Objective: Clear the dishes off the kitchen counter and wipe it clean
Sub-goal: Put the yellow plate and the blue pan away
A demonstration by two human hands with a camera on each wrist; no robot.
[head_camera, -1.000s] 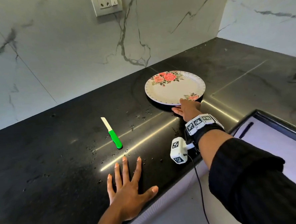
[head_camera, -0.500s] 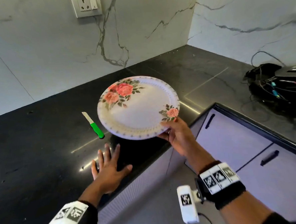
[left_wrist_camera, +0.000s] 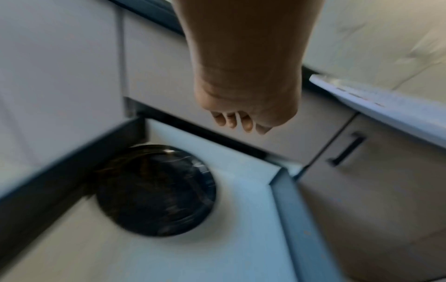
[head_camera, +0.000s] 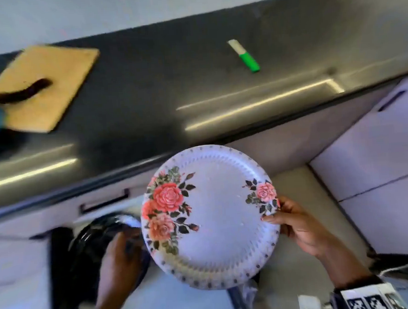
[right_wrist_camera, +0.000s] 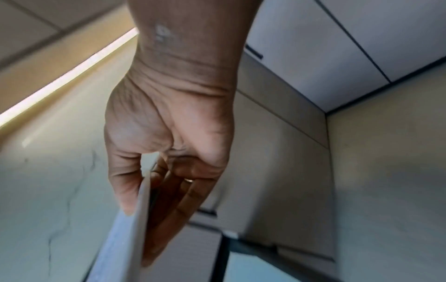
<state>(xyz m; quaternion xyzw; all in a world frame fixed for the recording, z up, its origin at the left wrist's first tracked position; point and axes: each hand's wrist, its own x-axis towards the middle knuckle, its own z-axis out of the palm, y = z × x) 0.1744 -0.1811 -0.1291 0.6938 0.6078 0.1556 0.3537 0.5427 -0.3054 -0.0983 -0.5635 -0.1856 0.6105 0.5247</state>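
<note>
Plate (head_camera: 216, 215) lifted off counter (head_camera: 146, 91) | R hand (head_camera: 300, 227) pinches rim | L hand (head_camera: 121, 259) relaxed over bin (left_wrist_camera: 154, 190)

This was a home kitchen. A long dark polished stone counter (head_camera: 146, 86) ran along a pale wall, with pale flat-front cabinet drawers (head_camera: 376, 143) with dark bar handles below it. On the counter lay a rectangular wooden cutting board (head_camera: 50, 75) and a small green-handled knife (head_camera: 244, 56).
</note>
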